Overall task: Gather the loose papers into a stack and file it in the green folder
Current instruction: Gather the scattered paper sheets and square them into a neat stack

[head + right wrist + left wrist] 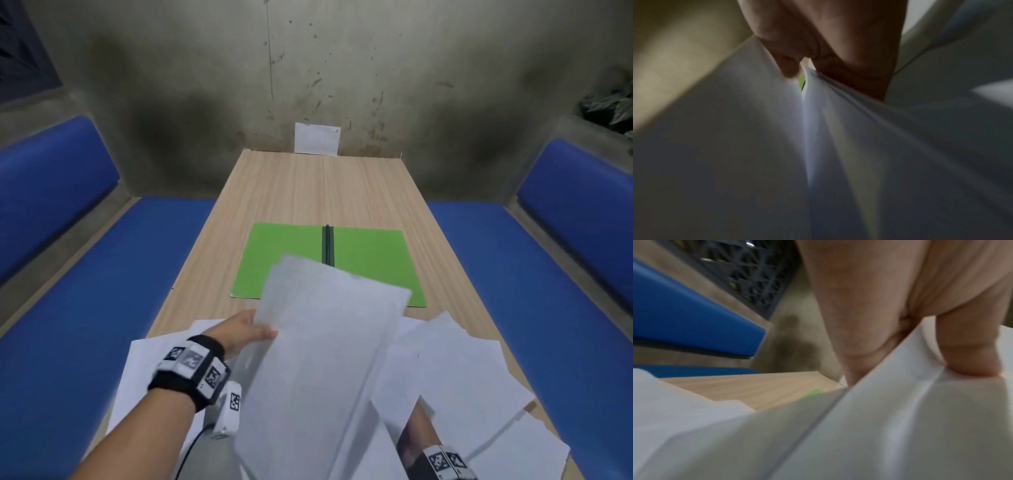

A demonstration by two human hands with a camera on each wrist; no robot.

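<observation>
Both hands pinch the lifted sheets (pixel 318 359), left hand (pixel 245 330) and right hand (pixel 818 40), probably to square them before the open green folder (pixel 291 260).

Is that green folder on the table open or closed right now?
Open. The green folder lies spread flat on the table, both covers showing on either side of the dark spine. No sheets show on its visible part.

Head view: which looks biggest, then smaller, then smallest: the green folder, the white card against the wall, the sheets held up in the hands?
1. Held sheets, though they are nearest the camera, which inflates them.
2. Green folder, lying open, partly hidden by the sheets.
3. White card, farthest away.
</observation>
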